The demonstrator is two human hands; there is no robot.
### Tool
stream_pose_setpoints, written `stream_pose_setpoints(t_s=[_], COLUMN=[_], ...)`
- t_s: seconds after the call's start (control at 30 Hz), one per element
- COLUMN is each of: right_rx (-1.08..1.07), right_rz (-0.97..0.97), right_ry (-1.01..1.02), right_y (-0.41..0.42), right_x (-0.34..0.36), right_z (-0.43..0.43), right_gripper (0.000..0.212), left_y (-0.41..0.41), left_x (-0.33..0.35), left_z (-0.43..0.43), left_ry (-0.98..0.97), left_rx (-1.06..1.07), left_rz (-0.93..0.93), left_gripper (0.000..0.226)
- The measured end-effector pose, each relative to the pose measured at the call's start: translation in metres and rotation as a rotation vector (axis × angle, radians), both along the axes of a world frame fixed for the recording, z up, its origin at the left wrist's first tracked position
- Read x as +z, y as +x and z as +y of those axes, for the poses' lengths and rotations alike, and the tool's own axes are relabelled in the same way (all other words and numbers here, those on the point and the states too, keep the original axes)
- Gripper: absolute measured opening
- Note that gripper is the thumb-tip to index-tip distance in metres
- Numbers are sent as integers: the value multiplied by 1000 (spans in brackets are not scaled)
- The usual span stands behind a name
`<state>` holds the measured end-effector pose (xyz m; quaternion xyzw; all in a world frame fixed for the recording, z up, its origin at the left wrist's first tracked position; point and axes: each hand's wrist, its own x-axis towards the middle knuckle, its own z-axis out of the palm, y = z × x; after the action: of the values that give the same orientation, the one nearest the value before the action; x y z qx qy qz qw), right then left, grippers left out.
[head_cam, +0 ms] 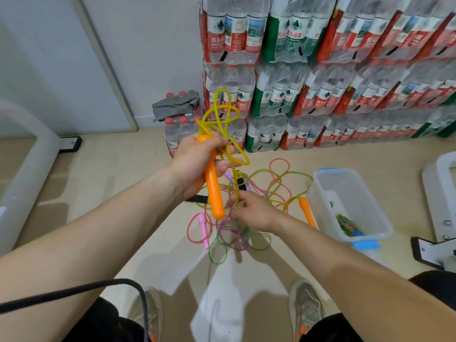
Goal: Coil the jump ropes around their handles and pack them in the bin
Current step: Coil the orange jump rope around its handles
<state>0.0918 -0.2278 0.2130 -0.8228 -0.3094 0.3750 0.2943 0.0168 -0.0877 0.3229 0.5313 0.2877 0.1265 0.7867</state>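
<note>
Left hand (197, 164) is wrapped round an orange handle (214, 193) held up over the floor, with loops of yellow rope (224, 112) bunched at its top. Right hand (254, 213) pinches that rope lower down. The cord looks light, springy and slick, so I'd grip close to the handle and keep it taut; the bin (328, 183) sits off right.

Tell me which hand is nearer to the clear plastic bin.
Right. The right hand, pinching the yellow rope, is low over the rope pile just left of the clear plastic bin. The left hand holds the orange handle raised, farther left.
</note>
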Motion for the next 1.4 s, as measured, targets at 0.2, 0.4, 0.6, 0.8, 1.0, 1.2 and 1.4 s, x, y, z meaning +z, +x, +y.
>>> stream_pose_setpoints(t_s=[0.2, 0.4, 0.6, 0.8, 1.0, 1.2, 1.4], right_rx=[-217, -496, -604, -660, -648, -455, -132], right_rz=[134, 346, 496, 674, 782, 200, -217], right_ry=[41, 246, 465, 595, 664, 375, 198], right_y=[19, 32, 36, 34, 29, 34, 12], right_x=[9, 35, 70, 86, 92, 73, 48], right_z=[-5, 2, 8, 4, 2, -2, 1], right_gripper=[22, 14, 25, 24, 29, 16, 30], left_y=[0, -10, -10, -2, 1, 3, 4], left_x=[-9, -42, -59, -45, -42, -31, -27], left_z=[19, 42, 19, 0, -7, 0, 4], left_ry=[426, 1048, 918, 566, 628, 497, 346], left_rx=[107, -92, -254, -265, -215, -90, -14], left_rz=[59, 282, 238, 111, 102, 85, 51], left_gripper=[13, 30, 31, 42, 29, 21, 18])
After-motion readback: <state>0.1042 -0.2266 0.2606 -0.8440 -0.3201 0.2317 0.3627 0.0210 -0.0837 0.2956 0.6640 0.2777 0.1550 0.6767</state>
